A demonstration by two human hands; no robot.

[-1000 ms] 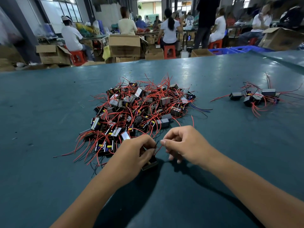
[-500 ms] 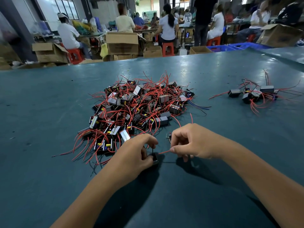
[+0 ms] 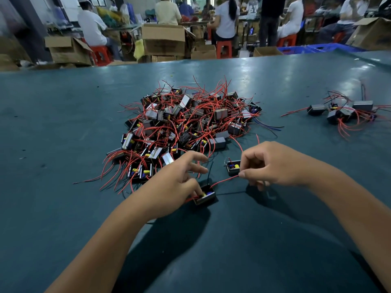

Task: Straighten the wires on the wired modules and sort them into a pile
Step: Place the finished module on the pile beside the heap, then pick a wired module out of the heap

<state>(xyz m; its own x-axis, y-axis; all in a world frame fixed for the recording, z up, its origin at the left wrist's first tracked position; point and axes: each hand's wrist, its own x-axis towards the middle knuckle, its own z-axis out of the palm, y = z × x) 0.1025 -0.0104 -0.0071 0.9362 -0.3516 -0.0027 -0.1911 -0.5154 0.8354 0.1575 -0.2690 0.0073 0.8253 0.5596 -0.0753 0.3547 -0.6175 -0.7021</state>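
A big heap of small black modules with tangled red wires (image 3: 184, 125) lies mid-table. A smaller pile of modules (image 3: 342, 113) sits at the far right. My left hand (image 3: 175, 182) holds one black module (image 3: 205, 195) down on the table with thumb and lower fingers, the upper fingers spread. Its red wire (image 3: 224, 181) runs right to my right hand (image 3: 273, 163), which pinches the wire's end between thumb and forefinger. A thin black wire (image 3: 209, 172) sticks up from the module. Another loose module (image 3: 232, 167) lies just left of my right hand.
The table has a dark teal surface (image 3: 63, 123). Beyond its far edge stand cardboard boxes (image 3: 165, 39), red stools (image 3: 224, 48) and several seated people at other benches. Blue crates (image 3: 317, 48) sit at the back right.
My right hand has drawn the red wire out to the right, away from the module. My left hand's upper fingers have spread. The head camera has moved closer and tipped down.
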